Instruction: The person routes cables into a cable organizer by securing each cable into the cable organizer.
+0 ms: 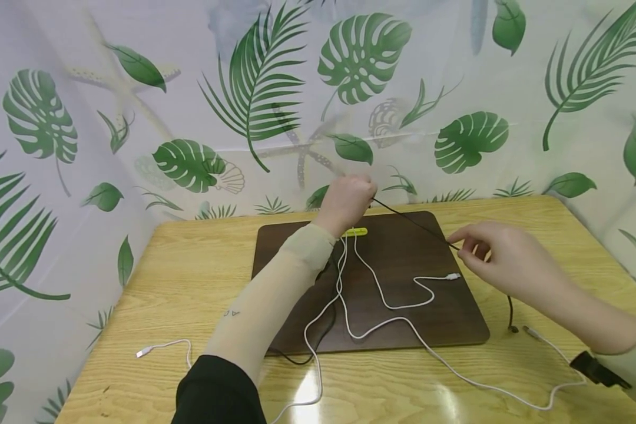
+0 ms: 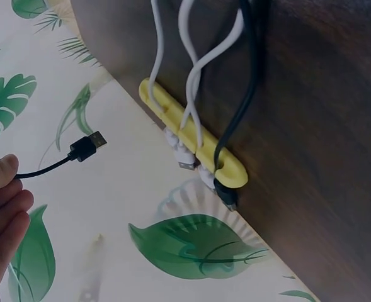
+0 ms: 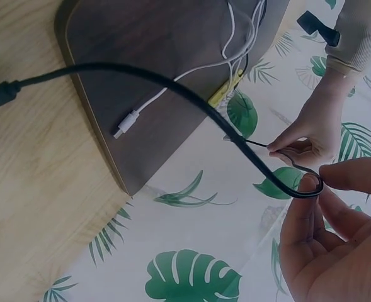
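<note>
My left hand [image 1: 348, 203] pinches a thin black USB cable [image 1: 410, 220] close to one end. In the left wrist view its metal-tipped plug [image 2: 87, 146] sticks out past the thumb. Farther along the same cable, my right hand [image 1: 500, 250] pinches it between thumb and fingers. The other plug [image 3: 1, 94] hangs down beyond the right hand. A yellow cable holder [image 2: 191, 135] lies at the far edge of the dark brown board [image 1: 403, 265]. White cables [image 2: 191, 75] and another black cable [image 2: 243, 104] sit in its slots; my left hand is beside it, apart.
On the board a white cable end [image 1: 452, 277] lies toward the right. Another white plug [image 1: 144, 351] rests on the wooden table [image 1: 191, 265] at left, and one more [image 1: 531, 331] lies at right. A leaf-patterned sheet [image 1: 297, 88] stands behind the table.
</note>
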{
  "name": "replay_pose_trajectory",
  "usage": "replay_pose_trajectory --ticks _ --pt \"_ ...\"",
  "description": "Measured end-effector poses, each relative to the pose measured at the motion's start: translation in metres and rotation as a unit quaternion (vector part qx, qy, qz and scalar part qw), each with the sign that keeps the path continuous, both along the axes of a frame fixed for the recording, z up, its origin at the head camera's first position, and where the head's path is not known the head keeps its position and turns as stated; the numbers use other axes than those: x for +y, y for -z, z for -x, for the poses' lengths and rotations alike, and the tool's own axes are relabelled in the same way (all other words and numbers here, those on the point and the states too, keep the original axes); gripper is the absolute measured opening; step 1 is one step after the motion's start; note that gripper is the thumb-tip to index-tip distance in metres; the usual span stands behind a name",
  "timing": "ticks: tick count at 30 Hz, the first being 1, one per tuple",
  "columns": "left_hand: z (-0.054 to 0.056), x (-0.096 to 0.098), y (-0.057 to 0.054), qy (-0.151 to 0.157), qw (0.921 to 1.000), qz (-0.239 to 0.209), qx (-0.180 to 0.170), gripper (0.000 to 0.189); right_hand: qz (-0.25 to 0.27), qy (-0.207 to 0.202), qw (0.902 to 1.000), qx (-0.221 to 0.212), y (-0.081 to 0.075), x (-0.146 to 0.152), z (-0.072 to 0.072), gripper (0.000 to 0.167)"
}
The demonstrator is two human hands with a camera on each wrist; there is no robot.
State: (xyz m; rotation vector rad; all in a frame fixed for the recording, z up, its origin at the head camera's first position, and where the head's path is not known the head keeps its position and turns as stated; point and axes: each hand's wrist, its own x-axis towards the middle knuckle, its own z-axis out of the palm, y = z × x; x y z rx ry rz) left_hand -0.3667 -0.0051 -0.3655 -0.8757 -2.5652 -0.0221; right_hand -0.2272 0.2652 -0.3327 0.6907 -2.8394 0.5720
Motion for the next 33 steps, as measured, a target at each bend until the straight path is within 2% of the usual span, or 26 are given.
replay_pose_trajectory --ticks 8,11,17,24,33 --pt "0.002 -0.002 0.010 0.021 0.9997 -0.003 0.009 0.022 -0.013 0.003 0.9998 -0.013 0.004 -0.001 0.001 0.020" --pt "0.002 -0.003 0.015 0.017 0.9998 -0.003 0.009 0.024 -0.011 0.002 0.9997 -0.022 0.006 -0.002 0.002 0.020" --pt "0.000 -0.004 0.022 0.005 0.9998 0.005 -0.021 0.028 -0.012 0.000 0.9995 -0.028 0.010 -0.004 0.002 0.019" --pt "-0.002 -0.006 0.026 0.001 0.9999 0.004 -0.010 0.028 -0.012 -0.006 0.9996 -0.025 0.012 -0.005 0.003 0.018" --pt "-0.004 -0.009 0.031 -0.005 0.9973 0.013 -0.072 0.009 -0.015 -0.007 0.9984 -0.053 0.018 -0.009 0.000 0.017"
